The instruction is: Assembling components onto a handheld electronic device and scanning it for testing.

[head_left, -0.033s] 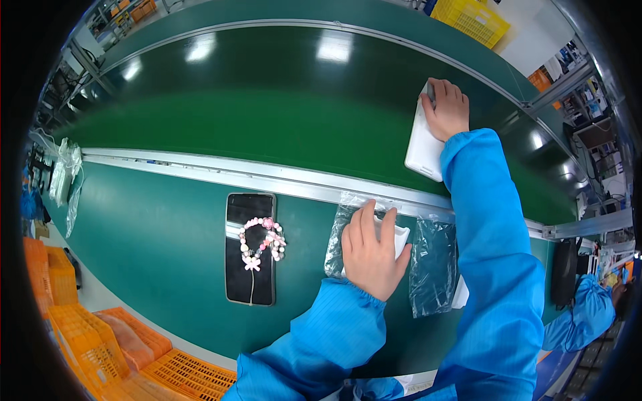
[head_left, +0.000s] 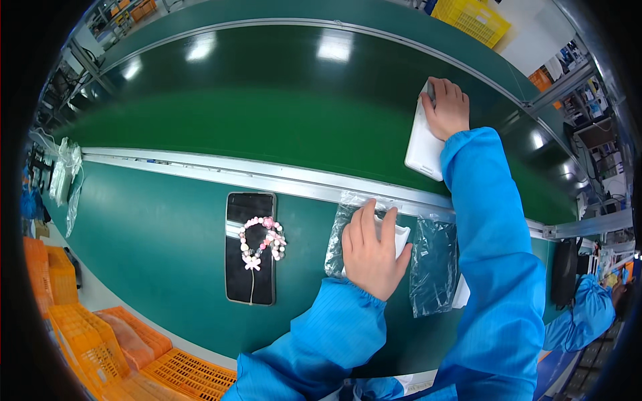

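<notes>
My right hand grips the far end of a flat white rectangular case on the green conveyor belt. Its thumb lies along the case's left side, and its fingers curl over the far end. On the nearer worktop, my left hand lies with fingers stretched out over a white piece, mostly hidden beneath it. A clear plastic bag shows around that piece. Right of the left hand, a second clear bag lies flat, with a white item partly behind my right sleeve.
A dark phone with a pink and white beaded strap lies left of my left hand. A metal rail divides worktop and belt. Orange crates stand at lower left. A person in a blue sleeve is at far right.
</notes>
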Tool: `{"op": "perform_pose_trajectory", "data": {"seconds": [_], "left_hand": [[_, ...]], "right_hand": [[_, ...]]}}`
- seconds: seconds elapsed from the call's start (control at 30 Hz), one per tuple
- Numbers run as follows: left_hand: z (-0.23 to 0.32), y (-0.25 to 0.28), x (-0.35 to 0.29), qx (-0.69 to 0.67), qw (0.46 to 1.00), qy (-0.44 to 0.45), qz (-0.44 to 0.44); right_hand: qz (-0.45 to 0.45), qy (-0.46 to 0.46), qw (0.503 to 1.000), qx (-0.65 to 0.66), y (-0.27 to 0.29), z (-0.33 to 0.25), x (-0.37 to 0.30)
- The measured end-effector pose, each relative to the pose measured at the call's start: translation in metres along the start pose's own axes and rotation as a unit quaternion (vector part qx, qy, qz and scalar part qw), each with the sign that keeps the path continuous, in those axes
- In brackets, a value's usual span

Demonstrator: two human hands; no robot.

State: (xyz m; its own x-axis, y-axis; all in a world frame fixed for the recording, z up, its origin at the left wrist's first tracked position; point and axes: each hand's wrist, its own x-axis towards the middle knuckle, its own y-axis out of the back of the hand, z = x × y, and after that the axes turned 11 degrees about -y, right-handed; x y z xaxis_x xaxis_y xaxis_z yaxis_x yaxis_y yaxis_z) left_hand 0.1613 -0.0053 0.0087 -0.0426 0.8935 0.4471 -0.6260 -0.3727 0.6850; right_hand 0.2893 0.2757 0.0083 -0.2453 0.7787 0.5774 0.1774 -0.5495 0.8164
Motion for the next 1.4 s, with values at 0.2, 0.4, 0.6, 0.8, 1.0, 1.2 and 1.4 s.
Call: {"op": "perform_pose_trajectory", "data": {"seconds": [0.2,0.4,0.6,0.8,1.0,1.2,1.4], "left_hand": [[0.0,-0.002,0.001,0.004,1.0,0.002,-0.001],[0.001,-0.003,0.005,0.0,1.0,0.008,0.026],[0.001,0.002,0.007,0.033,0.998,0.03,0.046],[-0.007,-0.006,-0.002,0.024,0.998,0.034,0.054],[-0.009,-0.003,-0.002,0.002,0.998,0.063,0.031],[-0.005,0.003,0.004,0.008,0.996,0.066,0.058],[-0.003,-0.003,0.003,-0.024,0.996,0.032,0.082]], "right_hand": [[0.003,0.002,0.999,-0.033,-0.005,-0.002,0.002],[0.003,0.0,0.999,-0.032,-0.006,-0.004,0.006],[0.006,0.003,1.0,-0.023,-0.001,-0.014,0.012],[-0.02,-0.006,0.999,0.042,0.001,-0.022,0.01],[0.024,-0.234,0.957,0.168,0.008,-0.023,-0.007],[-0.177,-0.466,0.866,0.037,0.026,-0.064,-0.014],[-0.188,-0.483,0.855,0.012,0.023,-0.09,-0.011]]}}
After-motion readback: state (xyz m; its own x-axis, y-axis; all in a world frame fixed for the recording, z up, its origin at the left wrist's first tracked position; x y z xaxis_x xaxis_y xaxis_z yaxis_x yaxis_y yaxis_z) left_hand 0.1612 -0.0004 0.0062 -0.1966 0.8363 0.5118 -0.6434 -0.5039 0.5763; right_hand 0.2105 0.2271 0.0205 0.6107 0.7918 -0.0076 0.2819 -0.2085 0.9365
